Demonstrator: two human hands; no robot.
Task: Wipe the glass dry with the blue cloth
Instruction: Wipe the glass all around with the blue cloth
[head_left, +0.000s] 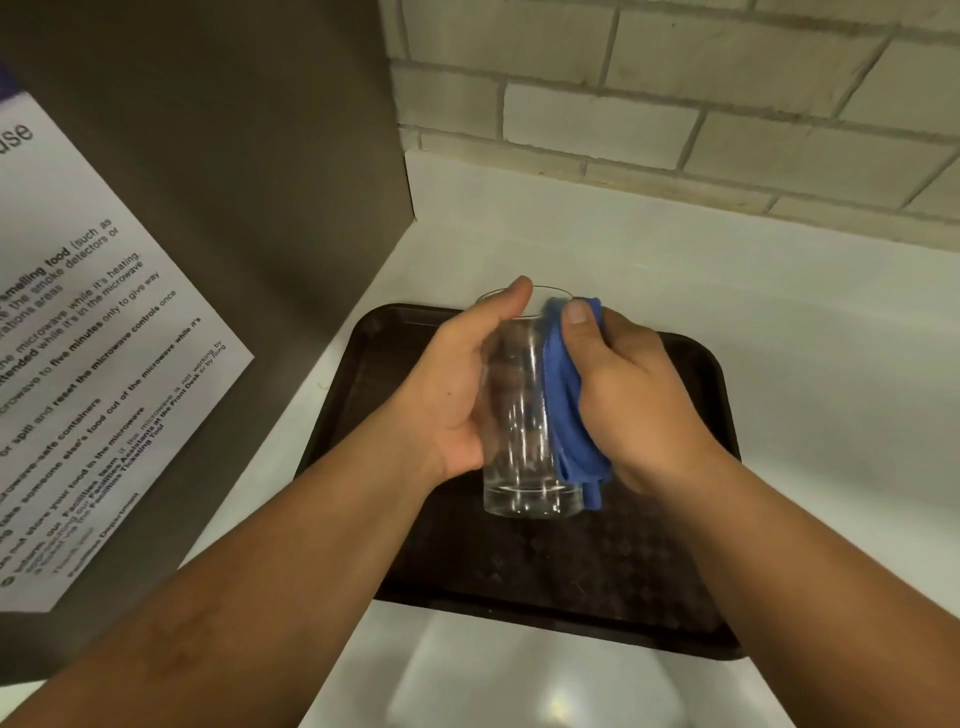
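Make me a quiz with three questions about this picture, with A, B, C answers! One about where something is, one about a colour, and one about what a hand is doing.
1. Where is the glass?
A. Held above the dark tray
B. Lying on the white counter
C. Inside the microwave

2. What colour is the cloth?
A. Red
B. Blue
C. Yellow

3. What is the right hand doing?
A. Resting flat on the tray
B. Pointing at the paper notice
C. Pressing the cloth against the glass

Answers:
1. A, the left hand holds the glass upright over the tray.
2. B, the cloth is plainly blue.
3. C, the right hand's grip closes on the cloth at the side of the glass.
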